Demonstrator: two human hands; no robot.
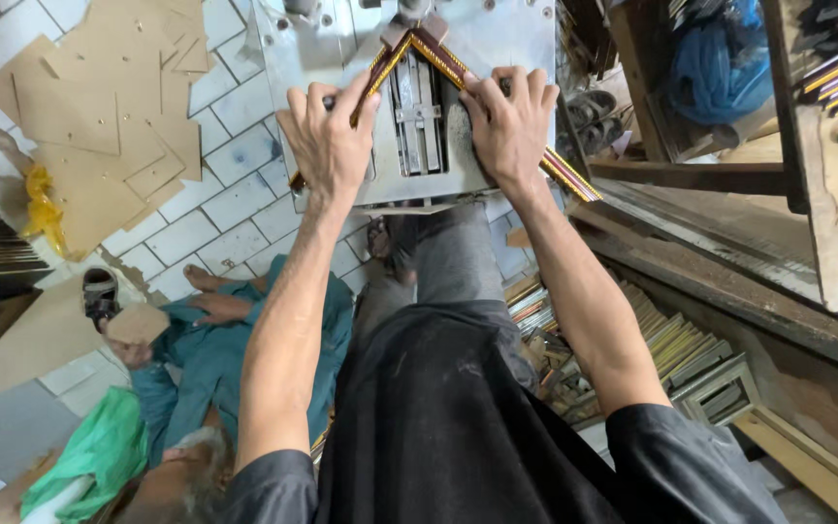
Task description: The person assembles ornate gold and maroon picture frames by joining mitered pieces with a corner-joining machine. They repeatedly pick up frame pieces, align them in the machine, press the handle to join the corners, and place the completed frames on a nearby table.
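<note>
Both hands' fingers (341,107) press frame mouldings (438,53) flat; blue bag (715,58) seemingly full.

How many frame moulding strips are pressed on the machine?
2. Left strip under the left hand; right strip under the right hand. They meet at the top corner. More lie stacked below.

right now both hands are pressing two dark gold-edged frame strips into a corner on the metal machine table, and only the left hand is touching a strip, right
Not quite: both hands touch a strip. The head view shows the left hand pressing the left frame strip and the right hand pressing the right frame strip. The strips do meet in a corner on the metal machine table.
</note>
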